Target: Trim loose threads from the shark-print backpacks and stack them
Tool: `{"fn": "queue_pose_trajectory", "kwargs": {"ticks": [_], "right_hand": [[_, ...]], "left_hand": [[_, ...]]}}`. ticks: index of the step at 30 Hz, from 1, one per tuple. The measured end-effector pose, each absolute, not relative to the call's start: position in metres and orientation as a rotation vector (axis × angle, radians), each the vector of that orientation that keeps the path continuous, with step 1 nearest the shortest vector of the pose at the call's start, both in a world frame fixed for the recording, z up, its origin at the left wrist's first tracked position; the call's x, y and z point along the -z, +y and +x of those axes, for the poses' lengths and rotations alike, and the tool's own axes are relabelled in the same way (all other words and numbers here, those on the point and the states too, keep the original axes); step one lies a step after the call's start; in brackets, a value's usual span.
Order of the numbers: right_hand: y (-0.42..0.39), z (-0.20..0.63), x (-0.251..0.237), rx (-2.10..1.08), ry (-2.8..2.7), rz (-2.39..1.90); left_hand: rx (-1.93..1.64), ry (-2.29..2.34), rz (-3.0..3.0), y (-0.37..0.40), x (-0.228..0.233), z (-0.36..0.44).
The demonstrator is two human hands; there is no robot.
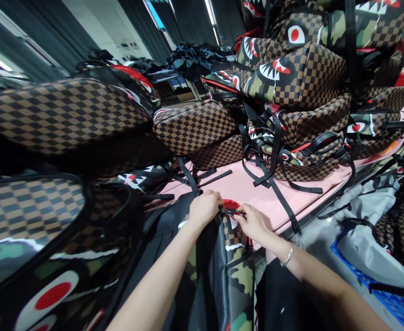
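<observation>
A backpack (pixel 238 271) with brown check, camouflage and black straps stands tilted before me, its side toward me. My left hand (pixel 205 209) is closed on the top edge of this backpack, fingers pinched near a patch of red fabric (pixel 231 203). Just to the right, my right hand (pixel 253 223) is closed on a small, thin, dark tool that looks like thread snips (pixel 235 212). The tool's tip points left toward my left fingertips, over the red fabric. What exactly the tip touches is too small to make out.
A pink-covered table (pixel 219 177) runs behind the backpack, bearing a tall pile of similar backpacks (pixel 312 82) with dangling straps. More check bags (pixel 67 115) are stacked at left. On the floor at right, a grey bag (pixel 371 220) lies by a blue crate (pixel 391 294).
</observation>
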State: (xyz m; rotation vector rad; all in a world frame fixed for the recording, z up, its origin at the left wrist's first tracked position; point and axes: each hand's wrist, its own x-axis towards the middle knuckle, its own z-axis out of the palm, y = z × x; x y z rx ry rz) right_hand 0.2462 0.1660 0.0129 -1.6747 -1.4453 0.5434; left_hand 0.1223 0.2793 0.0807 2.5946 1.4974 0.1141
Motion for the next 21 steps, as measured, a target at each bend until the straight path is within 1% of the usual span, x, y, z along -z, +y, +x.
{"fn": "queue_pose_trajectory", "kwargs": {"ticks": [7, 14, 21], "right_hand": [[0.179, 0.244, -0.022, -0.478, -1.487, -1.768], [0.194, 0.242, -0.028, -0.441, -1.592, -1.794], [0.204, 0.244, -0.021, -0.444, -1.623, -1.761]], "left_hand": [[-0.214, 1.758, 2.339, 0.278, -0.073, 0.109], [-0.386, 1.797, 2.192, 0.277, -0.070, 0.108], [-0.441, 1.781, 2.141, 0.276, -0.068, 0.106]]}}
